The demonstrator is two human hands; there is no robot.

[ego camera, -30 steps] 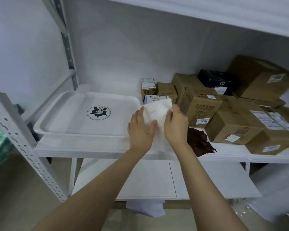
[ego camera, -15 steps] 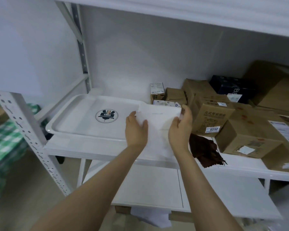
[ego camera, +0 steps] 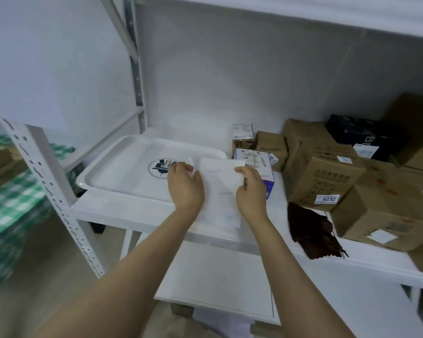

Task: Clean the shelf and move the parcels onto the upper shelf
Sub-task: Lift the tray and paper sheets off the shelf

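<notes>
Flat white packet [ego camera: 220,181] between my hands.
My left hand [ego camera: 186,189] and right hand [ego camera: 250,191] pinch its side edges; faint blue print.

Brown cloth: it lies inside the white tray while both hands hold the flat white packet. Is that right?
Not quite. The head view shows the brown cloth on the shelf, over its front edge by the cardboard boxes, not in the white tray. The rest stands: left hand and right hand both hold the flat white packet.
</notes>
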